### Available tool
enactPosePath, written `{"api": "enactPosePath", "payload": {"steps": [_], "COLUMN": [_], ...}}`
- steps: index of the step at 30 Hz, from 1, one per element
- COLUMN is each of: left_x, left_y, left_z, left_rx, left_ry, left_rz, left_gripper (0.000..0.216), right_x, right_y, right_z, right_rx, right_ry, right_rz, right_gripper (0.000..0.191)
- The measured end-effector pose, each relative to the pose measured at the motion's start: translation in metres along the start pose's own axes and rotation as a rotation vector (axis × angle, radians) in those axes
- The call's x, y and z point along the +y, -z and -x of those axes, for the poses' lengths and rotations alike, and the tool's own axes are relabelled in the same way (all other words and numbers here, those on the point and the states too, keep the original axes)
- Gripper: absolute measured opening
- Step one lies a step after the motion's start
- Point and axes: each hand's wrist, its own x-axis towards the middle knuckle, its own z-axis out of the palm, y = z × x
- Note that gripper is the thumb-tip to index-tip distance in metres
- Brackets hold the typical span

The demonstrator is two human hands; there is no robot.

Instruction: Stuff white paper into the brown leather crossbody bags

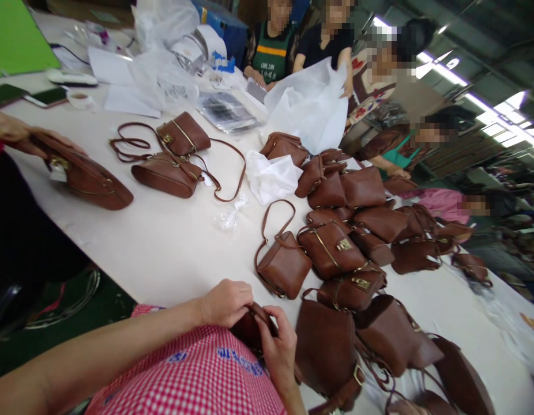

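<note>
At the near edge of the table [172,248], low in the head view, both of the person's hands meet over one small brown leather bag [249,331] held against a pink checked garment [198,374]. The left hand [226,302] is curled shut over the bag's top, knuckles up, fingers folded down onto the leather. The right hand [279,349] comes up from below with thumb and fingers pinching the bag's upper edge or strap; exactly which cannot be told, as the hands hide most of it.

The bag looks soft and light, with supple leather that would fold under pressure rather than hold its shape. Its surface seems smooth, perhaps a little slippery, so the firmer top rim or the strap base would likely give the surest hold. Metal fittings on neighbouring bags suggest care against scratching.

Just beyond the hands stands a single upright bag [284,265] with its strap looped above it. To the right lies a heap of matching brown bags [357,230], overlapping and touching. Farther off, two bags with long straps [172,158] lie near white tissue paper [271,176]. At the left edge, another person's hand [11,132] rests on a further bag [87,178]. Across the table, other workers handle a large white sheet [310,106].
</note>
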Motion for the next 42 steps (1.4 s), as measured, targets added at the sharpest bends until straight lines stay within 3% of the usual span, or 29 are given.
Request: {"api": "enactPosePath", "payload": {"steps": [5, 10, 13, 16, 21, 26, 33, 38, 42], "left_x": [0.007, 0.005, 0.006, 0.007, 0.008, 0.007, 0.000, 0.002, 0.009], "left_y": [-0.014, -0.009, -0.008, -0.005, 0.006, 0.002, -0.005, -0.003, -0.005], "left_z": [0.010, 0.008, 0.007, 0.006, 0.007, 0.008, 0.010, 0.013, 0.010], "left_rx": [0.152, 0.131, 0.155, 0.125, 0.059, 0.072, 0.233, 0.257, 0.222], "left_ry": [0.221, 0.204, 0.216, 0.222, 0.120, 0.023, 0.210, 0.245, 0.194], "left_rz": [0.214, 0.532, 0.529, 0.518, 0.355, 0.047, 0.030, 0.110, 0.143], "left_gripper": [0.013, 0.014, 0.010, 0.015, 0.013, 0.016, 0.014, 0.014, 0.019], "right_x": [-0.002, -0.014, -0.024, -0.022, 0.021, 0.059, 0.058, 0.057, 0.047], "right_y": [-0.001, -0.002, 0.008, 0.034, 0.078, 0.075, 0.055, 0.066, 0.071], "right_z": [0.002, -0.009, -0.014, -0.007, 0.049, 0.093, 0.083, 0.085, 0.072], "right_rx": [-0.014, -0.118, -0.205, -0.291, -0.119, 0.011, 0.219, 0.102, 0.093], "right_ry": [0.063, -0.062, -0.032, -0.015, -0.166, -0.294, -0.345, -0.365, -0.330], "right_rz": [-0.007, -0.046, -0.043, -0.015, 0.116, 0.033, -0.147, -0.284, -0.140], "right_gripper": [0.007, 0.009, 0.015, 0.030, 0.050, 0.062, 0.047, 0.031, 0.025]}}
